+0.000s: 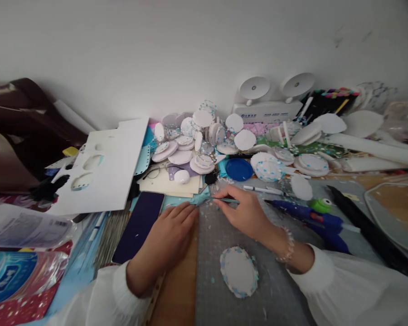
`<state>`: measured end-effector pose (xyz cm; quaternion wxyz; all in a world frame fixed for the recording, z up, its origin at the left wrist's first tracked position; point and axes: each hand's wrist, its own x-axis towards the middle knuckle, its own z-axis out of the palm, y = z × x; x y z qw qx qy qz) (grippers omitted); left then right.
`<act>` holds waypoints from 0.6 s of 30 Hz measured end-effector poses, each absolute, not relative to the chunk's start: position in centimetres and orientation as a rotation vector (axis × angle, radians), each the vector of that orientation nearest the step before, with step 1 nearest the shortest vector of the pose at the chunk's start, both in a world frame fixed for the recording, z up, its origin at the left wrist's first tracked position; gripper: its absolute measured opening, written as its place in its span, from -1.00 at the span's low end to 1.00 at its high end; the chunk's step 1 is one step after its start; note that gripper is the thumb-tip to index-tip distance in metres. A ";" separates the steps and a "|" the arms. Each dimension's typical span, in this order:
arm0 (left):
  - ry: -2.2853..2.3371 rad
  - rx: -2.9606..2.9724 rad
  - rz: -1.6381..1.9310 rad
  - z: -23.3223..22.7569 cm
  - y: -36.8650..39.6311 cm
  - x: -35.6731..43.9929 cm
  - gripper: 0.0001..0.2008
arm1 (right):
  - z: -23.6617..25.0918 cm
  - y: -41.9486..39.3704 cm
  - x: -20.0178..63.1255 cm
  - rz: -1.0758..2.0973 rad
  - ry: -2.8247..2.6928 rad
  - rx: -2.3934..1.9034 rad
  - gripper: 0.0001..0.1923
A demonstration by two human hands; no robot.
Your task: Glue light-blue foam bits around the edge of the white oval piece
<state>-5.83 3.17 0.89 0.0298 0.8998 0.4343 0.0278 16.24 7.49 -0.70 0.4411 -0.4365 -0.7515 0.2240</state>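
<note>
My right hand (245,210) pinches a slim, tweezer-like tool (226,199) between thumb and fingers. Its tip points left, to a crumpled light-blue piece (200,196) at the left edge of the grey cutting mat (207,280). My left hand (172,233) lies palm down with fingers stretched beside that light-blue piece; its thumb and whatever is under the palm are hidden. Nearer to me on the mat lies a white oval disc (239,271) edged with light-blue and white bits.
Beyond my hands several white discs (180,157) pile up against the wall, by a blue lid (239,169). A blue glue gun (313,217) and a green frog-like figure (321,206) lie right. A dark phone (139,226), thin wires (112,240) and white board (122,181) are left.
</note>
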 end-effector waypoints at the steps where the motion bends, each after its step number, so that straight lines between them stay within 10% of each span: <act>1: 1.347 2.803 0.079 0.6 3.3 -5.9 -0.58 | -0.6 7.5 16.3 0.553 -1.861 -1.083 -0.91; 18: 1.495 2.698 0.255 -0.1 5.6 -5.4 -0.78 | 2.6 3.7 20.1 0.472 -1.789 -1.132 -0.94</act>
